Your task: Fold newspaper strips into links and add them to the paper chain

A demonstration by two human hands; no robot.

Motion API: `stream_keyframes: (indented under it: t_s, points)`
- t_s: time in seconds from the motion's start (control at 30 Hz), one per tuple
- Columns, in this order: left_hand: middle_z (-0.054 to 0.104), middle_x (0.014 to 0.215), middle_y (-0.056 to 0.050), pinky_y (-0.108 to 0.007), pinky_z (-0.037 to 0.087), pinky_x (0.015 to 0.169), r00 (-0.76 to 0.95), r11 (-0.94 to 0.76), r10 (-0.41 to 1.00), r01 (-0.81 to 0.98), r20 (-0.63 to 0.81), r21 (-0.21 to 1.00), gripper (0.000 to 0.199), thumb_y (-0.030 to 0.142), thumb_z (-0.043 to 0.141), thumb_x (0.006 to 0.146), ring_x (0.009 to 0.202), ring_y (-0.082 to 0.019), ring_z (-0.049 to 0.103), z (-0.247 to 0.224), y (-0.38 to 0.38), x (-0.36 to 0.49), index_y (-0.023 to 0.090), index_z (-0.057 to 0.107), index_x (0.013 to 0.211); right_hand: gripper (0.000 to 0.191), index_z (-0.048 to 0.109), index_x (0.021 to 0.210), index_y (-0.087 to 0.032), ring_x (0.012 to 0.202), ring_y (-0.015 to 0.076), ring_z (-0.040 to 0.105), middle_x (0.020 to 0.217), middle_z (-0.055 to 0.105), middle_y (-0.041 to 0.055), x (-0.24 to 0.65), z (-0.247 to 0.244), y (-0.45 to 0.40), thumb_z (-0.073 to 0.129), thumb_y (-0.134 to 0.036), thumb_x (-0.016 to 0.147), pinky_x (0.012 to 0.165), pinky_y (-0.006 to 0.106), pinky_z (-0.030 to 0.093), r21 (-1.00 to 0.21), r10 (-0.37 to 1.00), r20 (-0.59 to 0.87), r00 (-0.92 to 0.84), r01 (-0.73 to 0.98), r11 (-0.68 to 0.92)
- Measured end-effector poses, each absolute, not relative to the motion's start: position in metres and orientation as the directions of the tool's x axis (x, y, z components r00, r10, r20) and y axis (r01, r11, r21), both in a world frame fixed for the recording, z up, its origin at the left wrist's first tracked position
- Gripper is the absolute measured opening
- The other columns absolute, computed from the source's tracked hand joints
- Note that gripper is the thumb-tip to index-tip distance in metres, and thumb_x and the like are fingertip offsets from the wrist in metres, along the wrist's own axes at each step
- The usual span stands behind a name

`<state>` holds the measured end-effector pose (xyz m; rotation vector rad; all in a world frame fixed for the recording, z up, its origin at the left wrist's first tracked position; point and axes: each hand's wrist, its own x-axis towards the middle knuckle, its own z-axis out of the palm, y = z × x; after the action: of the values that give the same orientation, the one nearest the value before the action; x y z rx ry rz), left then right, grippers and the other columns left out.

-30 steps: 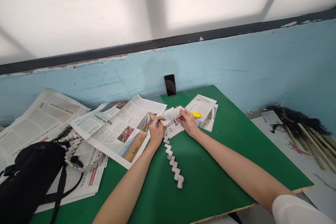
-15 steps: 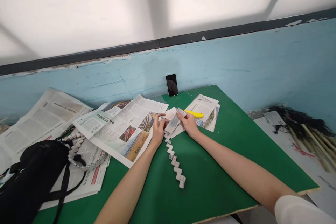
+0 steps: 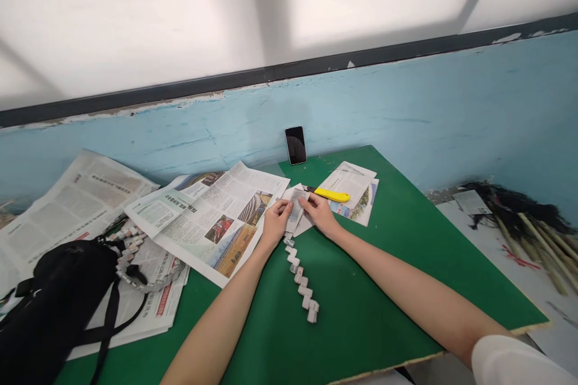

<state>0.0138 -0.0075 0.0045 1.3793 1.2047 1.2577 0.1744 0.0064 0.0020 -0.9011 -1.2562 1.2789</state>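
A small folded piece of newspaper is pinched between both hands above the green table. My left hand is closed on its left edge, and my right hand grips its right edge. Just below the piece, a zigzag chain of folded paper runs down the green table. The yellow-handled cutter lies right behind my right hand. Part of a white paper sheet shows beneath the hands.
Newspaper sheets spread at the left, beside a black bag and another woven paper chain. Cut paper pieces lie at the right. A phone leans on the blue wall. Sticks lie beyond the table.
The paper piece has turned more upright and shows a printed face. My left fingers have closed on its edge, and my right hand has shifted slightly down, uncovering more of the cutter.
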Motion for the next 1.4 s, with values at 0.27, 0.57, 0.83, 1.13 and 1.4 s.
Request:
stream_keyframes:
  t_s: [0.27, 0.57, 0.83, 1.13, 1.4]
  points:
    - [0.074, 0.073, -0.004, -0.025, 0.049, 0.059, -0.022, -0.073, 0.997, 0.032, 0.073, 0.997, 0.038, 0.049, 0.077, 0.077, 0.064, -0.018, 0.066, 0.000, -0.005, 0.010, 0.014, 0.074, 0.091, 0.037, 0.069, 0.084, -0.019, 0.059, 0.0154, 0.047, 0.066, 0.056, -0.0007, 0.174, 0.003, 0.007, 0.070, -0.056, 0.083, 0.056, 0.027, 0.036, -0.976, 0.975, 0.176, -0.134, -0.151, 0.156]
    - [0.077, 0.076, -0.006, -0.028, 0.053, 0.060, -0.026, -0.015, 1.000, -0.052, 0.013, 0.999, 0.041, 0.044, 0.085, 0.068, 0.065, -0.020, 0.069, 0.000, -0.004, 0.010, 0.014, 0.075, 0.093, 0.039, 0.073, 0.095, -0.019, 0.060, 0.0157, 0.048, 0.069, 0.060, -0.0002, 0.174, -0.001, 0.008, 0.070, -0.056, 0.084, 0.057, 0.027, 0.037, -0.978, 0.976, 0.165, -0.143, -0.155, 0.142]
    - [0.079, 0.085, -0.010, -0.033, 0.058, 0.071, -0.045, -0.009, 0.999, -0.044, 0.007, 0.999, 0.043, 0.040, 0.090, 0.061, 0.078, -0.025, 0.074, -0.005, 0.001, 0.007, 0.014, 0.078, 0.094, 0.037, 0.070, 0.084, -0.019, 0.061, 0.0165, 0.048, 0.068, 0.060, 0.0007, 0.174, -0.003, 0.008, 0.068, -0.056, 0.085, 0.057, 0.028, 0.038, -0.978, 0.974, 0.194, -0.117, -0.101, 0.182]
    - [0.079, 0.087, -0.011, -0.032, 0.059, 0.071, -0.066, -0.020, 0.998, -0.042, 0.018, 0.999, 0.044, 0.039, 0.090, 0.062, 0.077, -0.024, 0.075, -0.009, 0.004, 0.005, 0.013, 0.077, 0.095, 0.048, 0.056, 0.062, -0.019, 0.053, 0.0128, 0.037, 0.055, 0.046, -0.0028, 0.176, -0.005, 0.010, 0.069, -0.060, 0.084, 0.052, 0.028, 0.027, -0.975, 0.976, 0.216, -0.040, 0.035, 0.218]
    - [0.079, 0.086, -0.011, -0.032, 0.058, 0.072, -0.067, -0.030, 0.997, -0.033, 0.027, 0.999, 0.044, 0.039, 0.090, 0.062, 0.079, -0.025, 0.075, -0.008, 0.002, 0.006, 0.013, 0.078, 0.095, 0.051, 0.053, 0.057, -0.020, 0.053, 0.0129, 0.034, 0.052, 0.040, -0.0034, 0.178, -0.002, 0.008, 0.067, -0.062, 0.083, 0.052, 0.028, 0.026, -0.962, 0.967, 0.254, -0.019, 0.098, 0.255]
